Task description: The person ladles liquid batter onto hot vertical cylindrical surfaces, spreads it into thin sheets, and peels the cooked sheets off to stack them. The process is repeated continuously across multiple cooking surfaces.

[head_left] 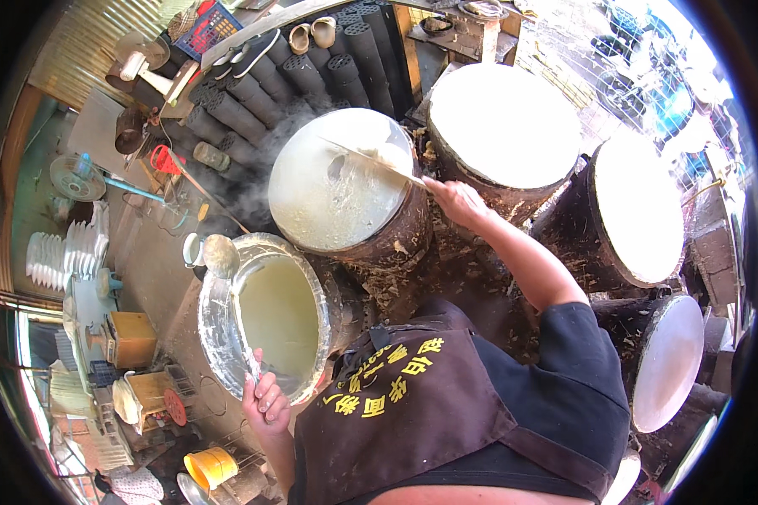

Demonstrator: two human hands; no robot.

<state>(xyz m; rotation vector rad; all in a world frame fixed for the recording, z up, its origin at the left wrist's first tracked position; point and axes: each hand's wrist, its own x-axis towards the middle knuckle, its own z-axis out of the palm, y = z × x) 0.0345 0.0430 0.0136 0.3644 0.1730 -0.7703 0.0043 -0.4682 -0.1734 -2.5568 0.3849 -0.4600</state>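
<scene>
- The right hand [461,204] had closed its fingers round the near end of a thin stick [404,174], leaving most of its length bare.
- The stick lay ahead of the person, over the pale surface of a round steaming griddle [337,219]; whether it touched that surface could not be told.
- Its long axis ran slantwise, the free tip pointing left and somewhat away from the person, the held end toward the right side of the griddle.
- The left hand [267,406] was curled shut about the lower handle of a ladle [221,255].
- The ladle's long axis ran forward from the fist and leaned a little left, its bowl at the far end, its handle passing over the left side of a wide pot [209,341].
- Pale liquid [282,311] filled the pot's middle, and whitish residue coated its rim.
- To the right of the griddle stood a drum with a bright white round top [505,126].
- Dark cylinders [244,105] were stacked beyond the griddle.
</scene>
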